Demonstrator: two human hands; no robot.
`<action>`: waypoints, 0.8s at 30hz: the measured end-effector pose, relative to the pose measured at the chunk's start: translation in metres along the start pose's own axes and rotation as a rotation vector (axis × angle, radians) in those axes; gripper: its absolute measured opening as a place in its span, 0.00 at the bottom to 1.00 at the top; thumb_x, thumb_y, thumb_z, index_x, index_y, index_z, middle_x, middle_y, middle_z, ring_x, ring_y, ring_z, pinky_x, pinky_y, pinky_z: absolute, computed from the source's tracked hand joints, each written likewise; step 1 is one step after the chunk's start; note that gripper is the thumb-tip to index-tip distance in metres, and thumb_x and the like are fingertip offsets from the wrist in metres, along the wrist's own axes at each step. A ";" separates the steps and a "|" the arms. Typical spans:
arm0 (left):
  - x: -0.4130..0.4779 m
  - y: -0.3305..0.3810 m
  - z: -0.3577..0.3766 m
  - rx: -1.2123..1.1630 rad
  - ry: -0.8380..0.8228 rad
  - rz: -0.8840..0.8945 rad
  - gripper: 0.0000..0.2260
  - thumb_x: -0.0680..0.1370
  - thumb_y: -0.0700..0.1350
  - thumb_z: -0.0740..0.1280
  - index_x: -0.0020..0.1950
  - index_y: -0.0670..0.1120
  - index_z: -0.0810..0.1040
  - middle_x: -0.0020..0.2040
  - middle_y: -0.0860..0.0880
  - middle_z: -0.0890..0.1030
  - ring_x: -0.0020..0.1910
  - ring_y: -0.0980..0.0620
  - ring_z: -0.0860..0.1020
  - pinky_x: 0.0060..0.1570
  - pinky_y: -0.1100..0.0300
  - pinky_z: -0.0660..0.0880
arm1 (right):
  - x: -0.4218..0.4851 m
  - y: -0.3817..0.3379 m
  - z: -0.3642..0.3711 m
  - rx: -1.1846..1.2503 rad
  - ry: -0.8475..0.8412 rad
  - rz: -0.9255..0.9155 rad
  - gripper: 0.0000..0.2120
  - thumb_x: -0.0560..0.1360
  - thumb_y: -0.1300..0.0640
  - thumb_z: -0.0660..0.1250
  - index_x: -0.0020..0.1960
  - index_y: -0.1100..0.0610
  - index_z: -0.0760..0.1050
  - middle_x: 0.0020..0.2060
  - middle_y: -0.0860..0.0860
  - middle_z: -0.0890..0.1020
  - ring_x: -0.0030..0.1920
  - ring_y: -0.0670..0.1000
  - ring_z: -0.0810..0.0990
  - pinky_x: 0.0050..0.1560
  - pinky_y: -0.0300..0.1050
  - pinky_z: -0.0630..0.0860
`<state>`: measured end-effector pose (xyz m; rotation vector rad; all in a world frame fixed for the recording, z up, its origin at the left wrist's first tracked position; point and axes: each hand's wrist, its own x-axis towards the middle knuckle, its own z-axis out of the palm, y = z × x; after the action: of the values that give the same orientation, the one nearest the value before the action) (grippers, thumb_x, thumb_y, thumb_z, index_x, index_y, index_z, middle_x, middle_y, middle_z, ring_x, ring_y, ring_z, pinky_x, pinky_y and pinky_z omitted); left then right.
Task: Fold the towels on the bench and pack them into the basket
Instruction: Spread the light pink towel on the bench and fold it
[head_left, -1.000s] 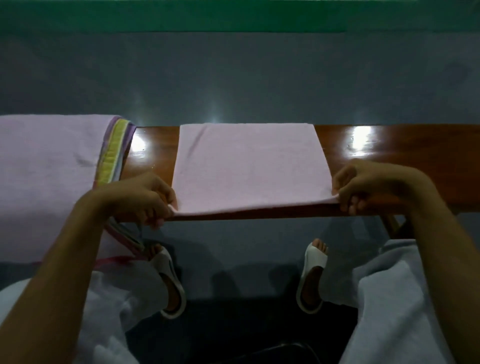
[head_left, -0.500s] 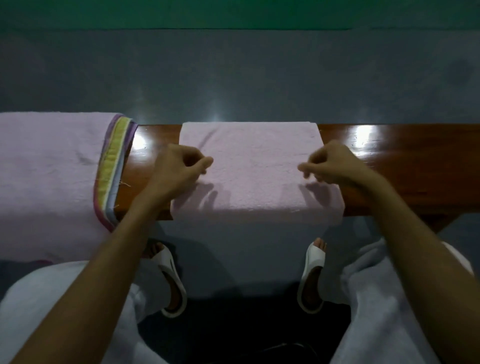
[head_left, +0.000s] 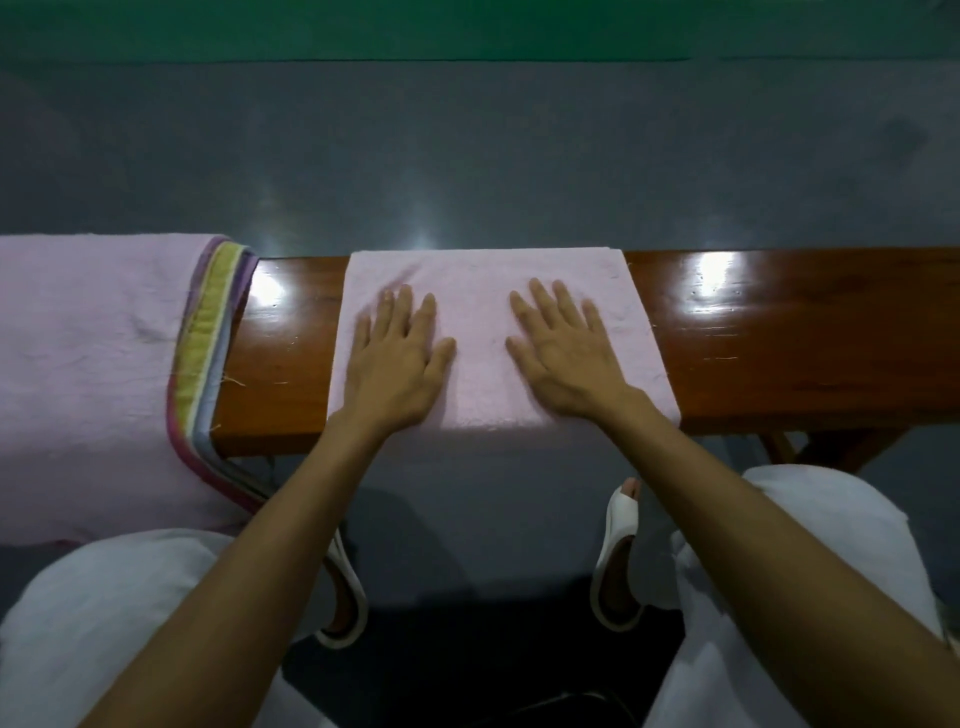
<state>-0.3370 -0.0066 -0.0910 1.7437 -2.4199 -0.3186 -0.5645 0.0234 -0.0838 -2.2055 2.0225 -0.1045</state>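
Observation:
A folded pink towel (head_left: 483, 291) lies across the middle of the glossy wooden bench (head_left: 779, 343), its near part hanging over the front edge. My left hand (head_left: 397, 358) lies flat on the towel's left half, fingers straight and spread. My right hand (head_left: 563, 353) presses flat on its right half, fingers also straight. A second, larger pink towel (head_left: 88, 364) with a yellow and purple striped border drapes over the bench's left end. No basket is in view.
Beyond the bench is grey floor with a green strip (head_left: 467, 31) at the far edge. Below the bench are my knees in white cloth and my feet in white sandals (head_left: 618, 561). Bare wood shows on either side of the folded towel.
Both hands let go of the towel's near corners, moved up over the folded towel, then opened and came down flat on it. The towel's near layer now hangs over the bench's front edge.

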 end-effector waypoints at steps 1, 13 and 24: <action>0.000 -0.005 -0.002 0.006 0.003 -0.023 0.30 0.85 0.62 0.43 0.85 0.51 0.44 0.84 0.46 0.41 0.83 0.47 0.38 0.81 0.45 0.39 | 0.000 0.010 -0.001 -0.003 0.007 0.057 0.31 0.84 0.38 0.40 0.84 0.48 0.40 0.82 0.51 0.40 0.82 0.55 0.37 0.81 0.62 0.40; -0.022 -0.024 -0.018 0.015 -0.032 -0.145 0.33 0.84 0.64 0.44 0.85 0.48 0.44 0.84 0.46 0.41 0.83 0.45 0.39 0.78 0.43 0.39 | -0.026 0.056 -0.007 0.013 -0.001 0.235 0.32 0.85 0.39 0.41 0.84 0.52 0.40 0.83 0.51 0.40 0.82 0.56 0.37 0.80 0.62 0.40; -0.026 -0.029 -0.040 -0.233 0.228 -0.200 0.19 0.84 0.54 0.64 0.72 0.48 0.75 0.74 0.46 0.74 0.73 0.42 0.70 0.71 0.43 0.68 | -0.028 0.062 -0.015 0.273 0.257 0.263 0.26 0.84 0.43 0.58 0.77 0.55 0.65 0.76 0.56 0.69 0.75 0.59 0.68 0.74 0.63 0.66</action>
<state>-0.2922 0.0056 -0.0596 1.8084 -1.9716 -0.3838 -0.6300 0.0456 -0.0774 -1.8237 2.2495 -0.6210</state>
